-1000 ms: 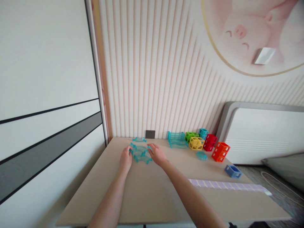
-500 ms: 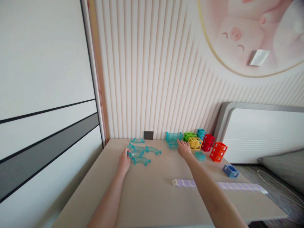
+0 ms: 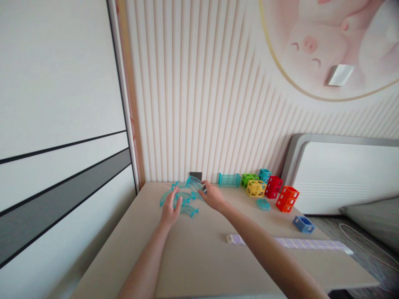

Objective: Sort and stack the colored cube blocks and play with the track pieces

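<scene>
Several clear teal curved track pieces (image 3: 187,203) lie in a cluster at the far left of the beige table (image 3: 199,253). My left hand (image 3: 171,209) hovers over the cluster's left side with fingers stretched out, touching one curved piece. My right hand (image 3: 212,195) is at the cluster's right edge, its fingers closed on a raised teal curved piece (image 3: 195,182) held up above the others near the wall.
A teal straight track stack (image 3: 229,180) stands by the wall. Right of it sit green (image 3: 250,178), yellow (image 3: 256,188), blue (image 3: 265,174), red (image 3: 274,186) and orange (image 3: 288,198) lattice cubes, a teal disc (image 3: 263,204), a flat blue block (image 3: 304,224) and a lilac strip (image 3: 289,243).
My right hand came back from the teal stack to the curved cluster carrying a teal piece. My left hand opened and shifted slightly up over the cluster.
</scene>
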Motion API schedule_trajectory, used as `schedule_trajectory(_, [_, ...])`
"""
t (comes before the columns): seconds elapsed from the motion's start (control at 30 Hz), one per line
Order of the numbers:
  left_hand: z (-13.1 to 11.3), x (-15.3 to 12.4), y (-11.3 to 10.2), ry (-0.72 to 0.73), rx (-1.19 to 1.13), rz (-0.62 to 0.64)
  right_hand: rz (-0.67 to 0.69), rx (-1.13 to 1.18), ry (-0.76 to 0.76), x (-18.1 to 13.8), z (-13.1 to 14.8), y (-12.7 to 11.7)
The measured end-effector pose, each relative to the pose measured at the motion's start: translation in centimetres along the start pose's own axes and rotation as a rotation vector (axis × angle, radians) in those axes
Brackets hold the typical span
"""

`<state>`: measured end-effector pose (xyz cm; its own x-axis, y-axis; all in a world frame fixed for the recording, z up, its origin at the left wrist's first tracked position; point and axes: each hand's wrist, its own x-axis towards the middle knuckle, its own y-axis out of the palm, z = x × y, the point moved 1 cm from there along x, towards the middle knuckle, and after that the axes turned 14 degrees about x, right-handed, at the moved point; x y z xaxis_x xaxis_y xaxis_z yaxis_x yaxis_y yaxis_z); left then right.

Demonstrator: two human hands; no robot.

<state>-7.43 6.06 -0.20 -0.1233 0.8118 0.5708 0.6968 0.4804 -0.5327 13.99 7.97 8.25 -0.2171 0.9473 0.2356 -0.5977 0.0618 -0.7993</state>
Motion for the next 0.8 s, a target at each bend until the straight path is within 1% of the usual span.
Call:
schedule_trajectory(0.07, [-0.8, -0.6, 0.5, 0.000, -0.185, 0.055, 0.023, 0.061, -0.050, -0.7, 2.7, 1.8])
schedule_trajectory(0.17, [-1.3, -1.0, 0.9, -0.098, -0.401, 0.029, 0.027, 0.120, -0.079, -1.6, 5.3, 3.7])
schedule_trajectory(0.27, [-1.2, -0.7, 0.6, -0.153, -0.440, -0.012, 0.036, 0.146, -0.113, -1.8, 6.2, 4.1])
schedule_trajectory(0.37, [-0.6, 0.0, 0.0, -0.208, -0.407, -0.051, 0.039, 0.130, -0.112, -1.0, 5.6, 3.3])
schedule_trajectory(0.47, [0.8, 0.8, -0.8, -0.335, -0.369, -0.175, -0.003, 0.061, -0.024, 0.1, 3.3, 1.9])
schedule_trajectory(0.53, [2.0, 1.2, -1.5, -0.464, -0.258, -0.279, -0.026, -0.003, 0.085, 0.7, 0.8, 0.9])
schedule_trajectory(0.57, [2.7, 1.3, -1.9, -0.533, -0.162, -0.317, -0.028, -0.036, 0.151, 0.9, -0.7, 0.5])
schedule_trajectory(0.63, [3.8, 1.3, -2.6, -0.619, -0.001, -0.335, -0.022, -0.096, 0.283, 0.9, -3.9, -0.2])
schedule_trajectory(0.7, [4.6, 1.2, -3.0, -0.648, 0.075, -0.325, -0.006, -0.139, 0.378, 0.7, -6.7, -0.6])
schedule_trajectory(0.8, [5.1, 0.9, -3.1, -0.652, 0.122, -0.288, 0.014, -0.179, 0.420, 0.7, -9.5, -0.5])
